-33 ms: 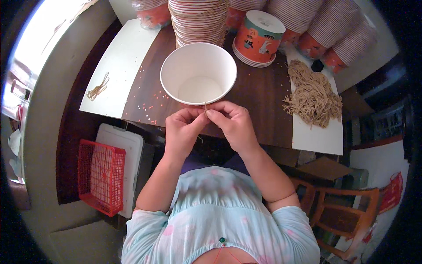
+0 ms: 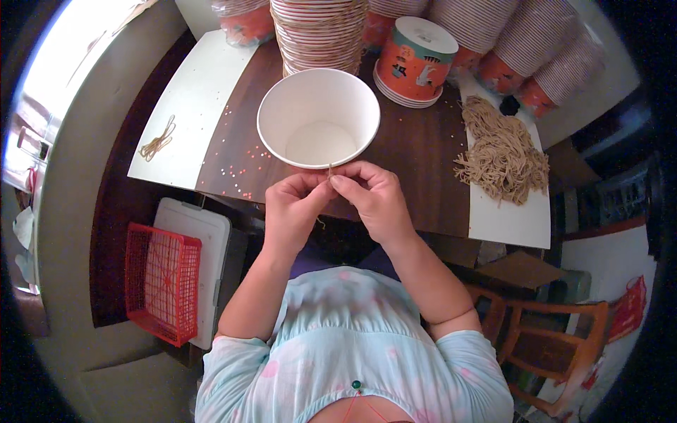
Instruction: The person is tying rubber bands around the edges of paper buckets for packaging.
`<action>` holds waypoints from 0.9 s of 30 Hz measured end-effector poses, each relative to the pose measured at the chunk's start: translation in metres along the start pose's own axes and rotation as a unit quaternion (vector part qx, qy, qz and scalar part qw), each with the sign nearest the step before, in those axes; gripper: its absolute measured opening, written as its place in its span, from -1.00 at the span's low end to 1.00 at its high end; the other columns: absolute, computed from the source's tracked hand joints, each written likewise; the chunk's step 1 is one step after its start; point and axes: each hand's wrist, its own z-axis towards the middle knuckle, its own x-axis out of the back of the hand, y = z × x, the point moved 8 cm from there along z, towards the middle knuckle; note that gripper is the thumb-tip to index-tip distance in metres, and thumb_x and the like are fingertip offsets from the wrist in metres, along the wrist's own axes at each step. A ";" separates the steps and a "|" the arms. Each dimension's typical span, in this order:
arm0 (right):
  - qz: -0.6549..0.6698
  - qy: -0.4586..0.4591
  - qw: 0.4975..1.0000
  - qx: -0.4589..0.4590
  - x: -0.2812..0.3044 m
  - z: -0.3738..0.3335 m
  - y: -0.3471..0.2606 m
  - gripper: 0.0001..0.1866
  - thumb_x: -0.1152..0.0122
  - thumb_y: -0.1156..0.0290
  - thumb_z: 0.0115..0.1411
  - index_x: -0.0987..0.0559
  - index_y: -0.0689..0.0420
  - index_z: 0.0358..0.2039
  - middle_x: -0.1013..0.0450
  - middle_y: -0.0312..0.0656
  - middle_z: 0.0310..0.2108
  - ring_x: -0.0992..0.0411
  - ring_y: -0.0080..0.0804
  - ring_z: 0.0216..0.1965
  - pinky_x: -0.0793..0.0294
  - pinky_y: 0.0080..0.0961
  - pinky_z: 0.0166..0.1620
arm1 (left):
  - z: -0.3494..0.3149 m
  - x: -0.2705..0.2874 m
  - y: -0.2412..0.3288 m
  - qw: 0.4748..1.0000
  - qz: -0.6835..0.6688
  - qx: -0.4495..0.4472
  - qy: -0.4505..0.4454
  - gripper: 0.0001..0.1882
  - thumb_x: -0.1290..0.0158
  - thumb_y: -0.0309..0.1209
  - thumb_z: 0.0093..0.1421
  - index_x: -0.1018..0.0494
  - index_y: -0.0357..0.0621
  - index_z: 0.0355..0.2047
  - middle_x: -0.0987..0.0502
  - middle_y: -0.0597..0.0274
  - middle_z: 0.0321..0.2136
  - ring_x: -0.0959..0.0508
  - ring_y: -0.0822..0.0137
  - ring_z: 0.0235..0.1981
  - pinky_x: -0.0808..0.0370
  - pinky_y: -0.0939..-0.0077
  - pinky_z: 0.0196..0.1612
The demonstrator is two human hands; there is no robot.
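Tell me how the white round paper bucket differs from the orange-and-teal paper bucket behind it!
The white round paper bucket has its mouth facing up, while the orange-and-teal paper bucket is upside down. The white one mostly shows its plain inside; the orange one shows its pictured outside. The white one shows one rim; the orange one has several rims stacked at its bottom. Both are round.

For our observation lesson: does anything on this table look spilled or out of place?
Yes. Small red and white bits lie scattered on the tabletop left of the white bucket, like spilled scraps. Some tan cord lies far left, apart from the large heap at right.
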 end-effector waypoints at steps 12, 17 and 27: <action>0.195 -0.036 0.965 -0.170 -0.008 0.003 0.036 -0.84 -0.16 0.34 0.26 -0.57 0.15 -0.26 -0.44 -0.44 -0.45 -0.25 -0.75 -0.51 -0.26 -0.71 -0.40 | -0.003 0.007 0.006 0.994 0.041 -0.073 0.067 -0.86 -0.13 -0.49 0.14 -0.54 -0.38 -0.40 -0.58 0.29 -0.51 -0.49 0.60 -0.52 -0.42 0.70 -0.45; 0.281 -0.042 0.940 -0.189 -0.011 0.003 0.044 -0.85 -0.16 0.35 0.25 -0.56 0.14 -0.25 -0.43 -0.47 -0.46 -0.22 -0.75 -0.53 -0.20 -0.73 -0.44 | 0.000 0.000 0.001 0.997 -0.068 -0.028 0.005 -0.87 -0.12 -0.50 0.17 -0.53 -0.37 -0.38 -0.58 0.28 -0.48 -0.49 0.59 -0.50 -0.42 0.71 -0.44; 0.260 -0.032 0.950 -0.171 -0.007 0.005 0.046 -0.86 -0.14 0.37 0.26 -0.58 0.14 -0.25 -0.46 -0.44 -0.43 -0.24 -0.72 -0.53 -0.23 -0.70 -0.43 | 0.003 0.005 -0.010 0.997 -0.078 -0.001 0.026 -0.87 -0.12 -0.50 0.18 -0.53 -0.38 -0.36 -0.58 0.27 -0.47 -0.51 0.58 -0.48 -0.44 0.71 -0.41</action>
